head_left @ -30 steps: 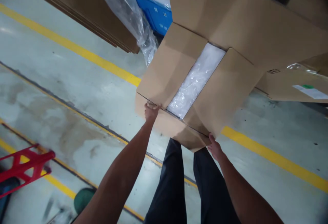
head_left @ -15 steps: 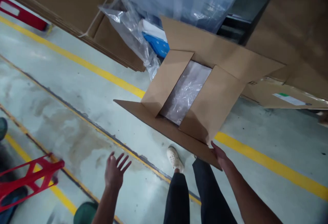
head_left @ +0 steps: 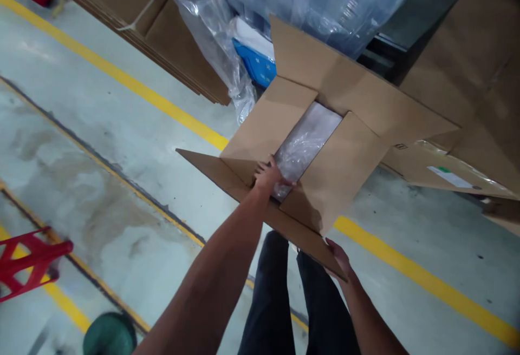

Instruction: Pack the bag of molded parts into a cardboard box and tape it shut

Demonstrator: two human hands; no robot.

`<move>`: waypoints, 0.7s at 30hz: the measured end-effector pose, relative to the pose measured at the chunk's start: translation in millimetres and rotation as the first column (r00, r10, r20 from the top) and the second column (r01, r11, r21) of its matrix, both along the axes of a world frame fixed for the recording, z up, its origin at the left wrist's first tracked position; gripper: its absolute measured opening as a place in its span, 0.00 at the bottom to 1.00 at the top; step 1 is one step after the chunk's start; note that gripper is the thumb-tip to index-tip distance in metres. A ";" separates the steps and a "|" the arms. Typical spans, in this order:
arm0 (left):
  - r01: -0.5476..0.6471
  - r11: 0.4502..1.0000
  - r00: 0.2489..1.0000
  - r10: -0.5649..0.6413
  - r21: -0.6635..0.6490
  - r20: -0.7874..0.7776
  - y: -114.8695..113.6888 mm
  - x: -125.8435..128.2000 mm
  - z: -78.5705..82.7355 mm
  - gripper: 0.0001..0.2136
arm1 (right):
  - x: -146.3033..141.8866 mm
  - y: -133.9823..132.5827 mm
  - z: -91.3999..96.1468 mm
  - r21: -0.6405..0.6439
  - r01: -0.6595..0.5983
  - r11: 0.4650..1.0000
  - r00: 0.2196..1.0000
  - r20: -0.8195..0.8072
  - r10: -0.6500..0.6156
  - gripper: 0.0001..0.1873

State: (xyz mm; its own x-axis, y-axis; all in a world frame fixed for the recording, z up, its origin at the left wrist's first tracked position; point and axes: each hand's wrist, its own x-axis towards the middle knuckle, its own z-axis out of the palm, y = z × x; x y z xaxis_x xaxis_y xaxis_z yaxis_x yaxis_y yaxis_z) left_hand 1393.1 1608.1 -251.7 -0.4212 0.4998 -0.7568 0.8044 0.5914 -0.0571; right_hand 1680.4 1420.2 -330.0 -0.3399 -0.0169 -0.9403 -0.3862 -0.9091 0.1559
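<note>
on one carton (head_left: 341,165), the left hand (head_left: 268,175) lies splayed, the right hand (head_left: 339,257) grips one flap (head_left: 300,234) of four.

I count two bare hands, one left hand (head_left: 268,175) and one right hand (head_left: 340,260); one open carton (head_left: 268,117) with four flaps (head_left: 343,163); one plastic-wrapped item (head_left: 305,141); one tied stack of flattened cardboard (head_left: 184,44), sheets too blurred to number; one blue box (head_left: 255,65); two trouser legs (head_left: 268,295); two broad yellow floor lines (head_left: 109,70); one white label (head_left: 455,177).
</note>
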 end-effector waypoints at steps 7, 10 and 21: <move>0.191 0.970 0.980 -0.196 -0.151 -0.021 12.7 21.6 -51.7 0.59 | -23.2 -15.4 27.8 0.073 0.433 0.899 0.874 0.210 -0.438 0.13; 0.314 0.923 0.949 -0.309 -0.224 0.056 50.1 17.5 -39.6 0.44 | -36.5 -5.7 35.2 0.124 0.545 0.829 0.786 0.266 -0.557 0.18; 0.490 0.860 0.853 -0.506 0.140 0.123 48.5 -75.0 12.3 0.25 | -86.3 154.9 34.2 0.280 0.189 0.941 0.774 0.547 -0.318 0.09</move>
